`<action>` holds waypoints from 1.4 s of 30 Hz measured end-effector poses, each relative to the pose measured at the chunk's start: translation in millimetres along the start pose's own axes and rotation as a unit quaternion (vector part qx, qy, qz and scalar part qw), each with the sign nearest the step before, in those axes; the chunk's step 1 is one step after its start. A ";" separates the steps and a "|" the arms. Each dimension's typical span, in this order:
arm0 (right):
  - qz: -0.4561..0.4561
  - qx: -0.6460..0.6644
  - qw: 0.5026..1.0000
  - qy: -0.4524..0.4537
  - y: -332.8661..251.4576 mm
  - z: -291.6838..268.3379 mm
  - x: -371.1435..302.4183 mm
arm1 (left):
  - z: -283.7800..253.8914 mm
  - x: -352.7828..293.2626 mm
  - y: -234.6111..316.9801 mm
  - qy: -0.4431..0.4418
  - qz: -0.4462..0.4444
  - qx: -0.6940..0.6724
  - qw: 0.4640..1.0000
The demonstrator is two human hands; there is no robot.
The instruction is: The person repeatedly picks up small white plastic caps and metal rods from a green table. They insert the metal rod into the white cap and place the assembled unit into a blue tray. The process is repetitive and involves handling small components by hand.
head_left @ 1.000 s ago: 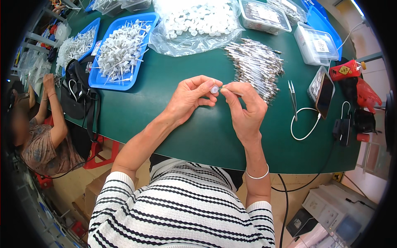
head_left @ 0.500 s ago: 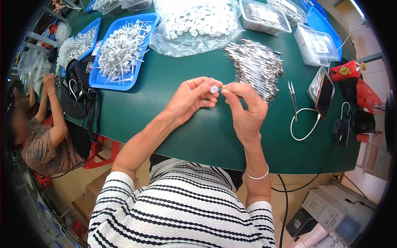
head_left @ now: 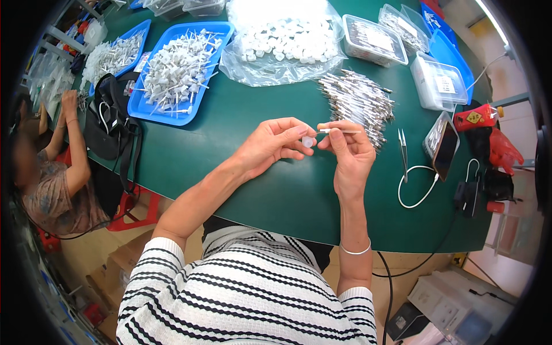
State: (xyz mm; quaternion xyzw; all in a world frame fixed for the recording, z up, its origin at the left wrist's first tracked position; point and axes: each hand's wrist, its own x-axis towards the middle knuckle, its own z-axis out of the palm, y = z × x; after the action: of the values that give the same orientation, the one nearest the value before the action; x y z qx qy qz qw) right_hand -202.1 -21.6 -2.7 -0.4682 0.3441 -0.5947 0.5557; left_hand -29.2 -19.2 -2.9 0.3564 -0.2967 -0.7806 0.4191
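Over the near middle of the green table my left hand (head_left: 265, 145) is closed, its thumb and fingertips pinching a small translucent white round cap (head_left: 307, 141). Just to its right, my right hand (head_left: 352, 161) pinches a thin white rod (head_left: 340, 131) with a metallic end between thumb and forefinger. The rod lies nearly level, its tip pointing left and close to the left fingertips. Whether tip and cap touch, I cannot tell. Behind my right hand lies a heap of similar thin rods (head_left: 359, 103) with metallic ends.
A clear bag (head_left: 259, 72) of white caps lies at the back. Left of it stands a blue tray (head_left: 135, 109) of assembled white pieces. Tweezers (head_left: 403, 155), a phone (head_left: 447, 150) and clear boxes (head_left: 440, 83) are at right. Beside a black bag (head_left: 106, 129), another person (head_left: 54, 187) sits at left.
The rod in my right hand has come into plain sight and now lies nearly level. The cap has turned and sits lower against my left fingertips. The whole view has shifted slightly.
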 end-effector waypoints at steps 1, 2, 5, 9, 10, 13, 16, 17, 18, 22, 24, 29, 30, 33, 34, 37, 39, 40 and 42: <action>0.010 0.005 1.000 -0.003 0.3 -0.4 -1.6 | -0.2 -1.7 -0.8 0.000 -0.006 0.001 1.000; 0.013 -0.002 1.000 -0.012 0.4 -1.2 -1.9 | -0.5 -1.9 -1.2 -0.001 -0.008 0.012 1.000; 0.028 -0.012 0.999 -0.035 -0.3 -1.8 -1.6 | -2.3 -0.6 -1.0 -0.006 -0.011 0.041 0.999; 0.043 -0.015 0.997 -0.057 -0.4 -2.3 -0.9 | -5.3 -0.5 -0.8 -0.013 0.002 0.061 0.998; 0.042 -0.019 0.997 -0.063 -0.5 -3.2 -0.4 | -5.9 -0.1 -0.3 -0.014 0.005 0.066 0.998; 0.050 -0.047 0.994 -0.080 -2.7 -5.1 -0.2 | -8.8 -0.4 0.7 -0.011 0.027 0.099 0.995; 0.057 -0.060 0.993 -0.089 -4.2 -6.6 0.1 | -8.9 -0.4 1.0 -0.012 0.035 0.110 0.993; 0.067 -0.060 0.992 -0.091 -4.9 -7.3 0.5 | -9.3 -0.4 1.0 -0.013 0.034 0.113 0.993; 0.077 -0.061 0.991 -0.094 -5.6 -8.1 0.7 | -9.7 -0.4 0.9 -0.013 0.033 0.116 0.993; 0.080 -0.037 0.993 -0.078 -3.9 -7.5 1.1 | -8.3 -0.3 2.9 -0.005 0.029 0.121 0.992; 0.070 -0.038 0.994 -0.072 -4.6 -8.7 2.4 | -7.1 -0.3 4.5 0.001 0.019 0.114 0.993; 0.060 -0.037 0.995 -0.076 -3.0 -7.7 1.6 | -7.1 -2.1 4.0 -0.015 0.003 0.107 0.994; 0.060 -0.040 0.994 -0.077 -3.4 -7.4 1.6 | -6.9 -2.2 4.0 -0.016 0.004 0.104 0.994; 0.062 -0.037 0.994 -0.080 -3.7 -6.7 1.0 | -7.1 -2.2 3.5 -0.016 0.007 0.102 0.995; 0.064 -0.034 0.994 -0.081 -3.8 -6.6 0.9 | -7.3 -2.0 3.6 -0.015 0.009 0.102 0.995; 0.056 -0.037 0.994 -0.083 -3.4 -6.7 0.4 | -8.1 -2.0 3.6 -0.014 0.009 0.102 0.995; 0.050 -0.043 0.994 -0.087 -2.0 -8.2 0.3 | -9.0 -1.7 3.3 -0.013 0.011 0.098 0.995; 0.048 -0.046 0.994 -0.089 -1.3 -8.8 -0.1 | -9.3 -1.7 2.8 -0.013 0.011 0.096 0.995; 0.044 -0.049 0.994 -0.088 -2.7 -8.2 0.2 | -8.5 -1.5 3.7 -0.009 0.012 0.101 0.995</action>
State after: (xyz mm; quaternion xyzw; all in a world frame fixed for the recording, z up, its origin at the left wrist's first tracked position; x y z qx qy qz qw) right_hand -210.7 -22.3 -2.8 -0.5301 0.3428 -0.5085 0.5856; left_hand -20.2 -21.0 -4.5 0.3867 -0.3822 -0.7444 0.3876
